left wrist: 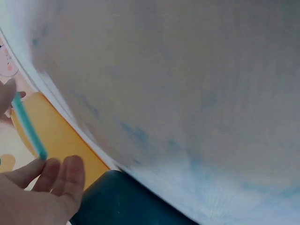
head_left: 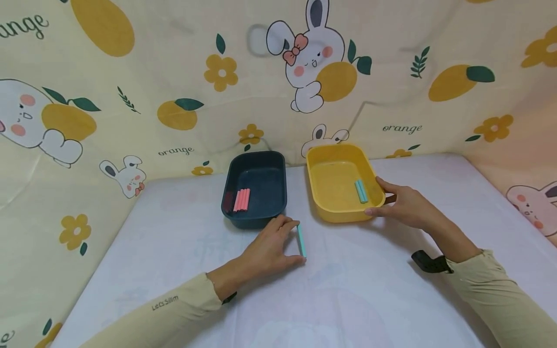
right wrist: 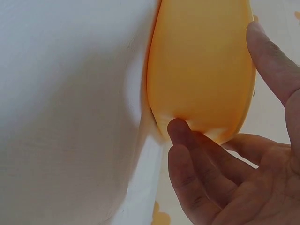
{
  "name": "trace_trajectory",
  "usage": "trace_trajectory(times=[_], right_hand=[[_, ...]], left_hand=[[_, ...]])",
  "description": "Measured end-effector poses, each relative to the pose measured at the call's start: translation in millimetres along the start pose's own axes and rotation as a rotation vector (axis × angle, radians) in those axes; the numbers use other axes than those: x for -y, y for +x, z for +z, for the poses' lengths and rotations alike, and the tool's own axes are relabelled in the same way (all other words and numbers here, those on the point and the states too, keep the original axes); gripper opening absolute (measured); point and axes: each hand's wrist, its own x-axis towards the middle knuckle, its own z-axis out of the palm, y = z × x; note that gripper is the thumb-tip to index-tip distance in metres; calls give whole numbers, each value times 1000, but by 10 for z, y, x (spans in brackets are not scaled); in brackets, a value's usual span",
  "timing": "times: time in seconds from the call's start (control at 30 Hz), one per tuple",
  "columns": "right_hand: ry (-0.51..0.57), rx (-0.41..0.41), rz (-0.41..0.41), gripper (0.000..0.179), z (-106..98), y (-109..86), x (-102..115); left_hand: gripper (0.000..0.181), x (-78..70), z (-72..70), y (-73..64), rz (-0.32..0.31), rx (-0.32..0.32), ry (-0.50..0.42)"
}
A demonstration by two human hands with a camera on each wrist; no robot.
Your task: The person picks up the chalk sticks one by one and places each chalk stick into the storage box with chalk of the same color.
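Observation:
My left hand (head_left: 269, 249) pinches a thin turquoise chalk stick (head_left: 301, 240) lengthwise between thumb and fingertips, just in front of the bins. In the left wrist view the same chalk stick (left wrist: 29, 125) spans thumb and finger. My right hand (head_left: 406, 205) grips the near right corner of a yellow plastic bin (head_left: 322, 205), its thumb and fingers placed on different sides of the wall. Two turquoise chalk sticks (head_left: 361, 191) lie inside that bin. To its left stands a dark blue bin (head_left: 265, 183) with several pink chalk sticks (head_left: 241, 200) side by side.
Both bins stand at the back of a table with a white cloth (head_left: 348, 290). Behind them hangs a cream curtain (head_left: 261, 106) printed with rabbits and oranges. A dark strap piece (head_left: 430, 262) sits on the right wrist.

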Motion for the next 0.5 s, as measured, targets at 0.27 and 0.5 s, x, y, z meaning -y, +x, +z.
trace_trajectory(times=[0.27,0.5], right_hand=[[-20,-12,-27,116,-5,-5,6],[-14,-6,-31,116,-5,-5,9]], left_hand=[[82,-30,-13,-15,73,-94,31],[82,-61,12,-25,194,-167,166]])
